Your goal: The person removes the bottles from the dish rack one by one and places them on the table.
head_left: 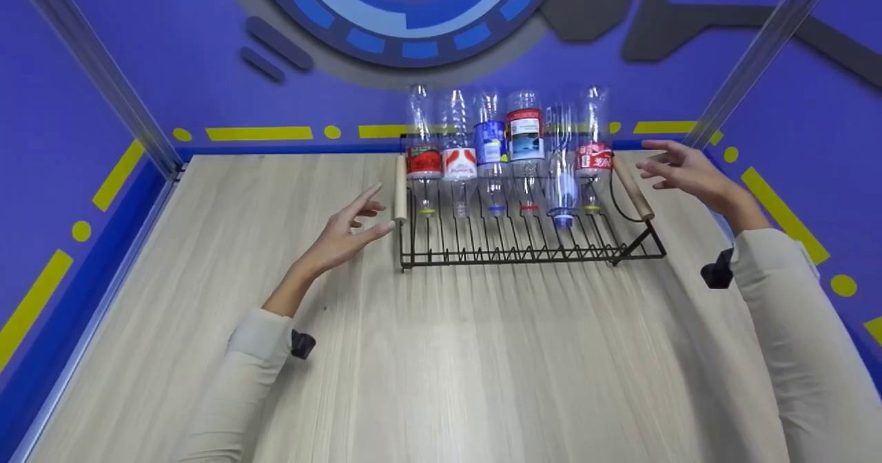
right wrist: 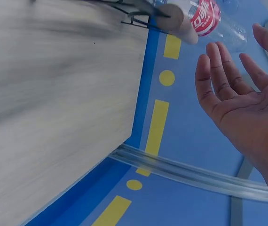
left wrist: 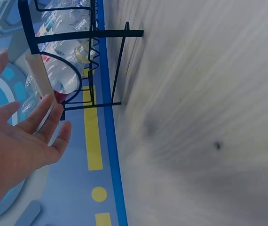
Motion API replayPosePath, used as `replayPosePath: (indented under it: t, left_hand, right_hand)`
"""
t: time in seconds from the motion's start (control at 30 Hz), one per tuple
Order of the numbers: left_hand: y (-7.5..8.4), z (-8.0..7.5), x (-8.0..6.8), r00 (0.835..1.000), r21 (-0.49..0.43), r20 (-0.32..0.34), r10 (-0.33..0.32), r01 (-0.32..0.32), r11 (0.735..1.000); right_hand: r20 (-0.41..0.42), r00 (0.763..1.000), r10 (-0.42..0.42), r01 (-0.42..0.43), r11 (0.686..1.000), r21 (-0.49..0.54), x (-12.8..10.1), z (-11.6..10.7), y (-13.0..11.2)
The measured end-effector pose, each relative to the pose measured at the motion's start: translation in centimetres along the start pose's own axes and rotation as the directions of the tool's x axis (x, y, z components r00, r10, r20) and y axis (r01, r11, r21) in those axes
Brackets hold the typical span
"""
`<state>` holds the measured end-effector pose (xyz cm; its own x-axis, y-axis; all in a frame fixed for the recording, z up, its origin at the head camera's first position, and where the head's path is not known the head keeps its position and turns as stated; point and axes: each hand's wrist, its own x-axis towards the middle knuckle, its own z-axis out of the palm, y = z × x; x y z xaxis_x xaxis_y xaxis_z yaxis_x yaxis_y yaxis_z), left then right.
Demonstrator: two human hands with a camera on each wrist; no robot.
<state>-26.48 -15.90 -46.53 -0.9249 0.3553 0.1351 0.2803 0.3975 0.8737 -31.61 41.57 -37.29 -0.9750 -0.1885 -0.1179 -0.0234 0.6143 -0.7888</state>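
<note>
While black wire rack (head_left: pixel 524 261) w/ tan wooden handles (head_left: pixel 401 189) and 6 clear plastic bottles (head_left: pixel 490 142) stands on pale wooden desk (head_left: pixel 427 353), L grip (head_left: pixel 348 231) & R grip (head_left: pixel 689 170) are empty, loose; prob. handle-reaching step, next needs even hold.

Blue-purple walls (head_left: pixel 200 56) with yellow dashes (head_left: pixel 259 134) border a pale wood-grain table (head_left: pixel 482 366)

Rack (head_left: pixel 510 262) on table (head_left: pixel 413 353), near back wall (head_left: pixel 275 105). Six bottles (head_left: pixel 526 136) side by side in rack, between left handle (head_left: pixel 401 189) and right handle (head_left: pixel 632 189). Left hand (head_left: pixel 344 232) just left of rack, right hand (head_left: pixel 694 175) just right.
</note>
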Motion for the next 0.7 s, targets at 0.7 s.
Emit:
replayPosePath:
  t: [0.7]
  left_hand:
    - [-0.9,3.0,2.0,0.995,-0.171,0.08,-0.061,0.074,0.982]
  right_hand:
    - [0.087,0.99,0.111,-0.109,0.994,-0.028,5.7,2.3,-1.5]
